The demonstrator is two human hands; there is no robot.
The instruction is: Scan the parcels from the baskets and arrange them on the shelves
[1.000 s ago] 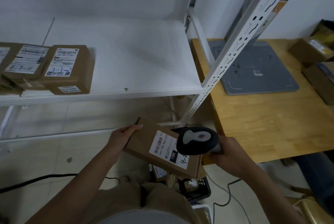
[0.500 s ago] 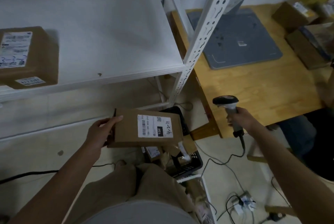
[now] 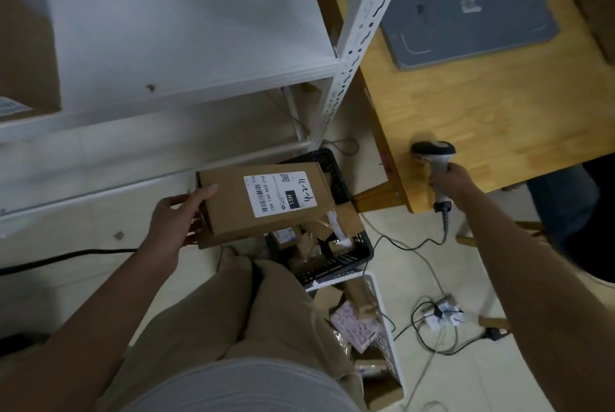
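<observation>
Above the black basket (image 3: pixel 336 185), left hand (image 3: pixel 173 222) grips a cardboard parcel (image 3: pixel 233 208) by its left end, label up. Well to its right, right hand (image 3: pixel 454 183) clasps the scanner (image 3: pixel 436 158) over the wooden table (image 3: pixel 482 102).

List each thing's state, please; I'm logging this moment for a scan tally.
labelled parcel: label up, gripped by left hand.
scanner: right hand grips its handle, away from the parcel.
black basket: on floor, holding parcels.
white basket: on floor, holding parcels.
shelf: one box at left edge.
</observation>
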